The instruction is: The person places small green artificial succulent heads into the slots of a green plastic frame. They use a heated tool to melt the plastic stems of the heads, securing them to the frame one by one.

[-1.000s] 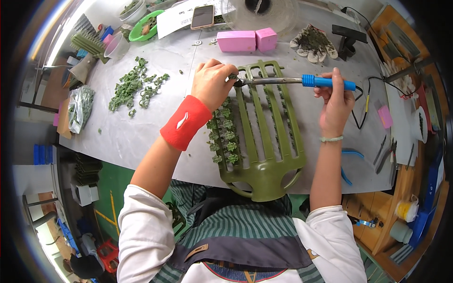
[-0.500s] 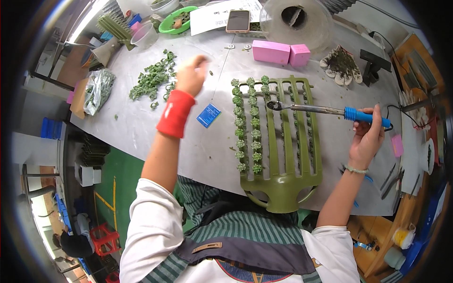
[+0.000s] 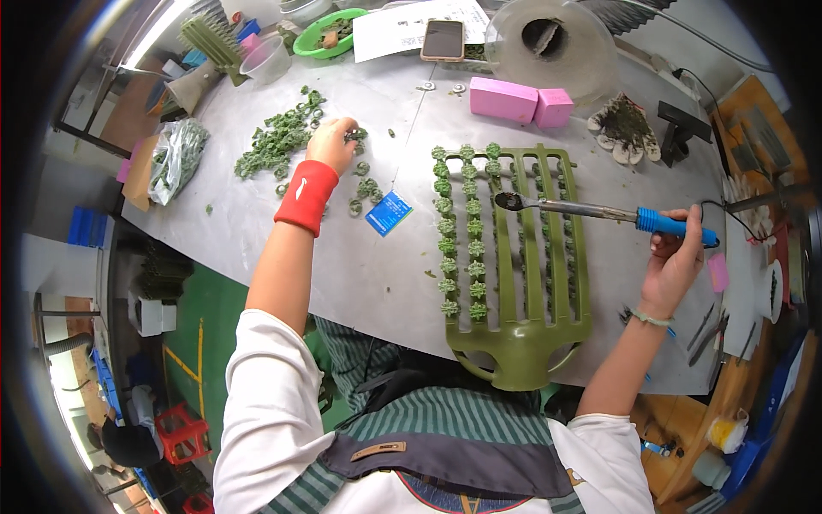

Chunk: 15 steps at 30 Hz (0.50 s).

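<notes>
In my right hand (image 3: 672, 265) is the blue handle of a soldering iron (image 3: 599, 211). Its long metal shaft points left, and the dark spoon-shaped tip is over an olive-green plastic frame (image 3: 522, 355) with long slats. Small green plastic rosettes (image 3: 475, 248) line the frame's two left slats, and one more sits at the top of the third. My left hand (image 3: 330, 146), with a red wristband, is closed at the fingertips around a small green rosette (image 3: 356, 134) beside a pile of loose rosettes (image 3: 274, 141). Several other rosettes (image 3: 368, 189) lie just below that hand.
A blue packet (image 3: 389, 213) lies left of the frame. Pink blocks (image 3: 503, 98), a phone (image 3: 443, 39) and a large translucent funnel-like cover (image 3: 548, 64) stand behind. To the right are a dirty glove (image 3: 624, 128), a black stand (image 3: 682, 133) and hand tools (image 3: 711, 334).
My left hand has moved left and down to the rosettes, and its fingers have closed at one. Several loose rosettes now show below it. The soldering iron stays over the frame.
</notes>
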### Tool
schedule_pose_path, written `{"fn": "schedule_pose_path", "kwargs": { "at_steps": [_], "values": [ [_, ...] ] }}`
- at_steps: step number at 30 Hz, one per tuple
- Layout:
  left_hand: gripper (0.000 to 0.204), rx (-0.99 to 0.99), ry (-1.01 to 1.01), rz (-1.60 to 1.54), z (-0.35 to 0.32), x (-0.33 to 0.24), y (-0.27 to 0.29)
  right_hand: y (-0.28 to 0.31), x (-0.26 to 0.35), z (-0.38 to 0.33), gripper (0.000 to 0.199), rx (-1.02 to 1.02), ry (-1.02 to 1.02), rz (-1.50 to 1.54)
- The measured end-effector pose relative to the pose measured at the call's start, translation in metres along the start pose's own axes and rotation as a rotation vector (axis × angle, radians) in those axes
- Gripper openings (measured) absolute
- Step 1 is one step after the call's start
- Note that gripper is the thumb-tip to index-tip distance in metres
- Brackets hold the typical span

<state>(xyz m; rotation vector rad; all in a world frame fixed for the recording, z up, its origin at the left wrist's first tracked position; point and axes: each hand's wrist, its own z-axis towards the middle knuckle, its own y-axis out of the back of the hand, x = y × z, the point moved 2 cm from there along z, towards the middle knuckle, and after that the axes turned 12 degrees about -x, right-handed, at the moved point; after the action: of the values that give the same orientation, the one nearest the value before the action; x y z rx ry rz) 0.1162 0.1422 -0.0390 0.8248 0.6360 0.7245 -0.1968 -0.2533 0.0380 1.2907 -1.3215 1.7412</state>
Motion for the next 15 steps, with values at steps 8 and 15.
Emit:
{"fn": "schedule_pose_path", "kwargs": {
  "at_steps": [8, 15],
  "values": [
    [0.021, 0.116, 0.934, -0.990, -0.023, 0.006, 0.024, 0.002, 0.003, -0.003, 0.032, 0.002, 0.006, 0.017],
    [0.020, 0.202, 0.896, -1.167, -0.045, -0.012, 0.062, 0.003, 0.002, -0.005, 0.031, 0.007, -0.009, 0.042]
  ]
}}
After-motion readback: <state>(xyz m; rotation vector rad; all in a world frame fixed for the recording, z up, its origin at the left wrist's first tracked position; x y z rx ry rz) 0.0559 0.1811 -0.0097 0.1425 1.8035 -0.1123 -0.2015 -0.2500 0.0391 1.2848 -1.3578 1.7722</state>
